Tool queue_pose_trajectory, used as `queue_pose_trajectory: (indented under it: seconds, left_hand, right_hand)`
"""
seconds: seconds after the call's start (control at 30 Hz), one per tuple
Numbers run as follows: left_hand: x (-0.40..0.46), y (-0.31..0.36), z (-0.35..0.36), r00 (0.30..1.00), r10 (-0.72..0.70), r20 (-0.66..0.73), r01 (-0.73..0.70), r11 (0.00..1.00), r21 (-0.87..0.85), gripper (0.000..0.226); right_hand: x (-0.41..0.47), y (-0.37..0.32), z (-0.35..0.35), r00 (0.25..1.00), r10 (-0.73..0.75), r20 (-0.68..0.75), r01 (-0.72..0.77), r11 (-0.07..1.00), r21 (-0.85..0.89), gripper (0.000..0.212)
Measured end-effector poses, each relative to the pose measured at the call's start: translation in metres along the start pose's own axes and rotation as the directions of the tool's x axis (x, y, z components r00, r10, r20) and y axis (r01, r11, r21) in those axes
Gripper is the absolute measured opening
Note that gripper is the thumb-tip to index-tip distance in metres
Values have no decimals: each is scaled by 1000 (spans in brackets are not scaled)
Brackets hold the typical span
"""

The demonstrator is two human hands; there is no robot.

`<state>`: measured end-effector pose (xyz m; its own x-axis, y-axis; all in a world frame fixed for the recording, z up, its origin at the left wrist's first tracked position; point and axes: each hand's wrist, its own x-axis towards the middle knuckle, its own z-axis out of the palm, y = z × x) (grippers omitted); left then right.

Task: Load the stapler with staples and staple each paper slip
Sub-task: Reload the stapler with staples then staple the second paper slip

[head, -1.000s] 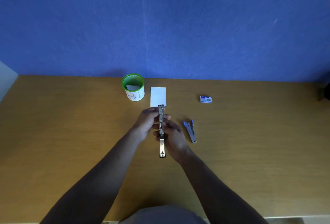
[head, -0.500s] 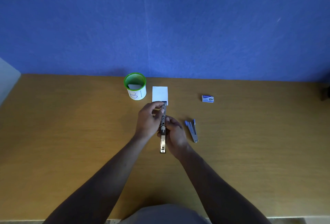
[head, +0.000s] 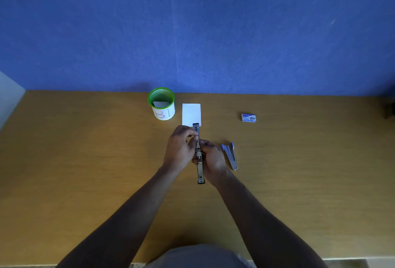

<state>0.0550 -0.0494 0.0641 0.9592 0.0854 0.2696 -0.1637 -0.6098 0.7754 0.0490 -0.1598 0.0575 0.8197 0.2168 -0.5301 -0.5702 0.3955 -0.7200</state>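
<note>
Wide brown wooden table [head: 85,161] against blue wall [head: 192,32]; green-rimmed white mesh cup [head: 161,105] at back, just left of white rectangular paper slip [head: 191,113]; left hand [head: 179,147] pinched at top of long opened-flat metal stapler [head: 199,154] mid-table; right hand [head: 211,156] curled around its middle; grey stapler part [head: 229,155] just right; small blue staple box [head: 248,117] far right.

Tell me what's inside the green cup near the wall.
The green cup holds at least one pale, flat slip-like piece leaning against its inner wall. The cup's near wall hides the bottom, so whether more lies beneath it cannot be seen.
</note>
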Motion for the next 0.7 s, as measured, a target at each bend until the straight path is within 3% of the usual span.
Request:
queue_pose_trajectory:
  seconds: [0.3, 0.53, 0.7]
  left_hand:
    - [-7, -3, 1, 997, -16, 77, 14, 999, 33, 15]
    - [-5, -4, -5, 976, -102, 191, 119, 989, -83, 39]
    - [-4, -5, -9, 975, -75, 208, 87, 995, -48, 36]
  right_hand:
    - [3, 4, -6, 997, 31, -66, -30, 999, 18, 27]
    - [5, 6, 0, 992, 79, -95, -74, 996, 54, 26]
    - [5, 8, 0, 992, 77, -97, -72, 996, 57, 23]
